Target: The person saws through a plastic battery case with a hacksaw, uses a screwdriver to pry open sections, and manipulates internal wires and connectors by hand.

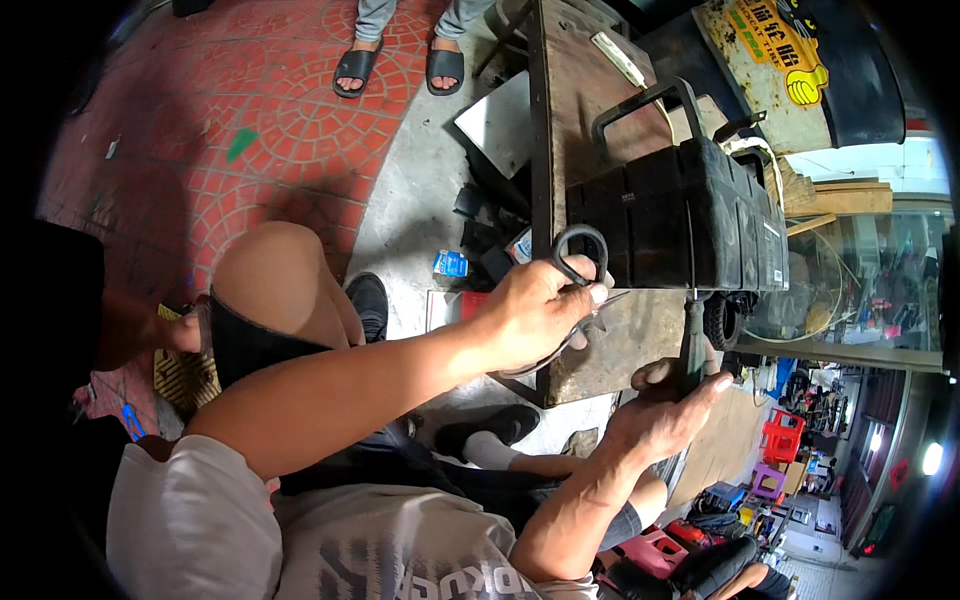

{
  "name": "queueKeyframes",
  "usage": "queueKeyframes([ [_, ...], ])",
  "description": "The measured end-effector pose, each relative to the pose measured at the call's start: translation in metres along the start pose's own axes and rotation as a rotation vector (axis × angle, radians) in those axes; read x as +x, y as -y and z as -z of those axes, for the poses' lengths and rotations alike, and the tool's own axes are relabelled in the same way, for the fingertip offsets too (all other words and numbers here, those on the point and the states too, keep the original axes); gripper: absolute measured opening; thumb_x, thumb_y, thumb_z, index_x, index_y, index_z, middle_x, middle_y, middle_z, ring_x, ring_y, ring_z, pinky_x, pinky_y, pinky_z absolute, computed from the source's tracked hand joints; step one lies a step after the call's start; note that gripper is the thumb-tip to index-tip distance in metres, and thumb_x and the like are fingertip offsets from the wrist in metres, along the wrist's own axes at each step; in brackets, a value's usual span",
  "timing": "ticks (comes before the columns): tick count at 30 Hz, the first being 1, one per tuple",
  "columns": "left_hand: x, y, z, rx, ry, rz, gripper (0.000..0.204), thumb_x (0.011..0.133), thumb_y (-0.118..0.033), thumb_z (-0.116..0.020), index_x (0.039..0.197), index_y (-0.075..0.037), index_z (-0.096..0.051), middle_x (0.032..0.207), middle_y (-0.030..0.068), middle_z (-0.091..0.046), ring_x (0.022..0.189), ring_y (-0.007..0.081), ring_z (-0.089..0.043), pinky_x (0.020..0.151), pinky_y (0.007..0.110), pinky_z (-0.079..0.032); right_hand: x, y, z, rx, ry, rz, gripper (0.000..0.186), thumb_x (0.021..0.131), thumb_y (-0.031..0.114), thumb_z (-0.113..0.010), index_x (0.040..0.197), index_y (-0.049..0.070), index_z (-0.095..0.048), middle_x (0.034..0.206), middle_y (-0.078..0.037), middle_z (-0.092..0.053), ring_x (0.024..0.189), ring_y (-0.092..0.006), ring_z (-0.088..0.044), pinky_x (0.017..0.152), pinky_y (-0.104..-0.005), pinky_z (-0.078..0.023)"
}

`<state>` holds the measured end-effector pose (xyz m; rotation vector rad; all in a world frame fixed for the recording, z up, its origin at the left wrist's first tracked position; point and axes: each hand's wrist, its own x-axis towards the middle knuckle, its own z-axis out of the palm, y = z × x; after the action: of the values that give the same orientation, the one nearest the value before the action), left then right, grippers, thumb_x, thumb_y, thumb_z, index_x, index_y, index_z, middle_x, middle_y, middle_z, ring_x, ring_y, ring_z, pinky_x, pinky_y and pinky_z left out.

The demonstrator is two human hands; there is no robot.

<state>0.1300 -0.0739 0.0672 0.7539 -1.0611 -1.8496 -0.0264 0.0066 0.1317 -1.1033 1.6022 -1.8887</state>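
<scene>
A pair of scissors point(580, 240) with black ring handles is in my left hand point(535, 310), its fingers closed round it. The scissors' pointed metal tips stick out to the right, over the table edge. My right hand point(660, 415) is wrapped round a screwdriver point(693, 345) with a dark green handle. Its long thin shaft points up, in front of the side of a black plastic case point(650, 215); whether the tip touches the case cannot be told. The case rests on the worn wooden table point(590, 90), with its black carrying handle point(648, 103) raised.
A white power strip point(618, 60) and a black plug point(740, 126) with a pale cable lie near the case. A rusty drum point(840, 90) stands behind. A blue packet point(451, 263) and dark scraps lie on the floor. A person in black sandals point(444, 70) stands on red paving.
</scene>
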Motion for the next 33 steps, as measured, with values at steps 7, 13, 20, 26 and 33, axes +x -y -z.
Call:
queueKeyframes([
  [7,0.006,-0.043,0.034,-0.293,0.003,0.142,0.03,0.108,-0.032,-0.063,0.115,-0.003,-0.066,0.085,0.0074,-0.071,0.061,0.0177,-0.072,0.05,0.028,-0.054,-0.007,-0.009,-0.02,0.094,-0.122,0.078,0.047,0.107,0.032,-0.062,0.141,0.001,-0.054,0.095,-0.008,-0.066,0.081,-0.0161,-0.06,0.071,-0.0298,-0.048],
  [13,0.042,-0.073,0.05,-0.679,-0.294,0.01,0.043,0.107,-0.04,-0.059,0.119,0.001,-0.063,0.085,0.0071,-0.067,0.074,0.023,-0.068,0.074,0.043,-0.061,-0.005,-0.019,-0.014,-0.01,-0.072,0.22,0.049,0.108,0.036,-0.058,0.142,0.001,-0.055,0.109,-0.012,-0.068,0.088,-0.016,-0.062,0.072,-0.0298,-0.049],
  [20,0.05,-0.077,0.029,-0.451,-0.135,-0.219,0.034,0.11,-0.03,-0.056,0.124,0.0,-0.061,0.106,0.0169,-0.076,0.08,0.0237,-0.073,0.076,0.037,-0.058,-0.001,-0.018,0.0,0.176,0.017,0.038,0.05,0.11,0.046,-0.053,0.132,0.003,-0.064,0.098,-0.009,-0.068,0.083,-0.015,-0.061,0.07,-0.0283,-0.047],
  [26,0.073,-0.057,0.014,-0.157,-0.208,-0.434,0.016,0.103,-0.002,-0.064,0.116,0.007,-0.061,0.098,0.0146,-0.076,0.087,0.0167,-0.074,0.077,0.028,-0.06,-0.003,-0.018,-0.019,0.011,-0.118,0.084,0.063,0.11,0.057,-0.048,0.121,-0.003,-0.061,0.085,-0.007,-0.06,0.072,-0.0136,-0.057,0.063,-0.0248,-0.045],
  [33,0.074,-0.051,-0.005,0.321,-0.398,-0.609,0.009,0.098,0.0,-0.069,0.106,0.003,-0.067,0.091,0.0083,-0.074,0.086,0.0129,-0.07,0.078,0.031,-0.056,-0.012,-0.02,-0.025,-0.037,-0.198,0.21,0.054,0.107,0.041,-0.057,0.144,0.002,-0.049,0.104,-0.015,-0.065,0.087,-0.0207,-0.06,0.076,-0.0322,-0.049],
])
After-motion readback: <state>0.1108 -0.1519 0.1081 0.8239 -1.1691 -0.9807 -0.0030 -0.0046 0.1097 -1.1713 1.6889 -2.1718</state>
